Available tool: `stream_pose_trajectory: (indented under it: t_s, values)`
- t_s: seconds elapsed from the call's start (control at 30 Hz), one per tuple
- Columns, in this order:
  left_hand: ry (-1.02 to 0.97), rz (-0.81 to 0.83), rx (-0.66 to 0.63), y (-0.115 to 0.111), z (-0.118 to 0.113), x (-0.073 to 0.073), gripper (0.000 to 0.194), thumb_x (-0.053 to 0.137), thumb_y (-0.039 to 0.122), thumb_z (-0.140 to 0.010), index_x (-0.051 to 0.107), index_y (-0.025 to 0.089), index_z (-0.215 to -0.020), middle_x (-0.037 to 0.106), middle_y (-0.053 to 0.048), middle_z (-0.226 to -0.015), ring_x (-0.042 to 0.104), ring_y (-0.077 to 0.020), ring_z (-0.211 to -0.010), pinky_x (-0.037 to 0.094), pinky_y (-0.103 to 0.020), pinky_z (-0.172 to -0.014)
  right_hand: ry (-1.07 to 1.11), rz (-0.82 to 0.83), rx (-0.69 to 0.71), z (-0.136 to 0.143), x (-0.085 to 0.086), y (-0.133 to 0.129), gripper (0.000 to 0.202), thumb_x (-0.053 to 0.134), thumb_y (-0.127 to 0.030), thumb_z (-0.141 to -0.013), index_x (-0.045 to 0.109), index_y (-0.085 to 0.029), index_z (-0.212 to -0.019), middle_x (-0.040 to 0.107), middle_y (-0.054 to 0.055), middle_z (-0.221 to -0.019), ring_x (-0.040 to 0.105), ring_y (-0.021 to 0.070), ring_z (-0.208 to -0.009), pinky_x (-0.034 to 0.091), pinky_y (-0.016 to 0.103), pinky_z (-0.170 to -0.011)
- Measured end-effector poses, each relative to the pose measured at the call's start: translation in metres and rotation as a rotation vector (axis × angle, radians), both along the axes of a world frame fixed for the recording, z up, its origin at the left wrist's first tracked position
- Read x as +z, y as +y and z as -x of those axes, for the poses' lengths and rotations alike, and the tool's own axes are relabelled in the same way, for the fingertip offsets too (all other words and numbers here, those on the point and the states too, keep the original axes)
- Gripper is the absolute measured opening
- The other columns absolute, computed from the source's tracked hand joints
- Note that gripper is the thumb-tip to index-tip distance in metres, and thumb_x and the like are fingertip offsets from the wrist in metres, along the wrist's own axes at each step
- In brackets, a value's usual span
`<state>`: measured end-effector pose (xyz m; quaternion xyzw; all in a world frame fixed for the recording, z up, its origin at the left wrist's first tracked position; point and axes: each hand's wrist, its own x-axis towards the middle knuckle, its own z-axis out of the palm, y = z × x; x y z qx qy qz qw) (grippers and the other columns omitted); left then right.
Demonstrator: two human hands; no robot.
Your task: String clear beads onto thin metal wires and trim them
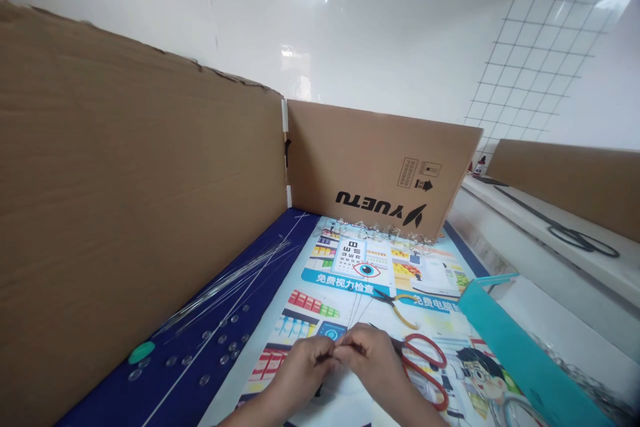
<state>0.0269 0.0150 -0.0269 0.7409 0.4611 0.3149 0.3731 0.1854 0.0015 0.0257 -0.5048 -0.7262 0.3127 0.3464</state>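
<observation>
My left hand [306, 365] and my right hand [371, 359] meet over the printed mat [295, 300], fingertips pinched close together. Thin wires [355, 310] stick out beyond the fingers, and both hands appear closed on them. The part between the fingertips is too small and covered to make out. Red-handled scissors [425, 341] lie right beside my right hand, their blades partly hidden behind it. Just beyond are pliers with yellow handles [406, 313], lying open on the mat.
A bundle of straight wires [235, 280] and several clear round pieces [223, 339] lie on the blue strip at left, near a green disc [141, 351]. Cardboard walls [150, 167] stand left and behind. Clear wiry pieces [380, 232] line the back. A teal box [530, 340] is at right.
</observation>
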Motion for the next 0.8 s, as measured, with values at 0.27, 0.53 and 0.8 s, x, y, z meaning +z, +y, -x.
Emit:
stream_pose_trajectory:
  t_s: [0.27, 0.53, 0.8]
  values:
    - [-0.086, 0.083, -0.089, -0.005, 0.002, 0.009, 0.013, 0.050, 0.011, -0.067, 0.063, 0.016, -0.064, 0.062, 0.001, -0.064, 0.052, -0.0119, -0.062, 0.036, -0.019, -0.059, 0.119, 0.055, 0.004, -0.010, 0.012, 0.001, 0.007, 0.059, -0.019, -0.073, 0.065, -0.018, -0.069, 0.060, -0.002, -0.064, 0.054, 0.0105, -0.059, 0.040, 0.020, -0.057]
    - [-0.337, 0.295, -0.130, -0.009, -0.004, 0.023, 0.016, 0.052, 0.027, -0.077, 0.061, 0.014, -0.073, 0.061, -0.001, -0.065, 0.051, -0.0128, -0.063, 0.038, -0.023, -0.062, 0.297, 0.128, -0.033, -0.009, 0.004, 0.003, 0.011, 0.057, -0.023, -0.074, 0.059, -0.017, -0.065, 0.055, -0.003, -0.057, 0.050, 0.0094, -0.051, 0.039, 0.020, -0.050]
    - [-0.301, 0.235, -0.017, -0.010, -0.007, 0.015, 0.028, 0.043, 0.036, -0.082, 0.046, 0.017, -0.062, 0.042, 0.004, -0.057, 0.038, -0.0097, -0.053, 0.030, -0.021, -0.053, 0.094, 0.095, -0.016, -0.003, -0.005, 0.004, 0.018, 0.048, -0.030, -0.081, 0.057, -0.016, -0.073, 0.058, -0.001, -0.063, 0.052, 0.0097, -0.056, 0.041, 0.020, -0.053]
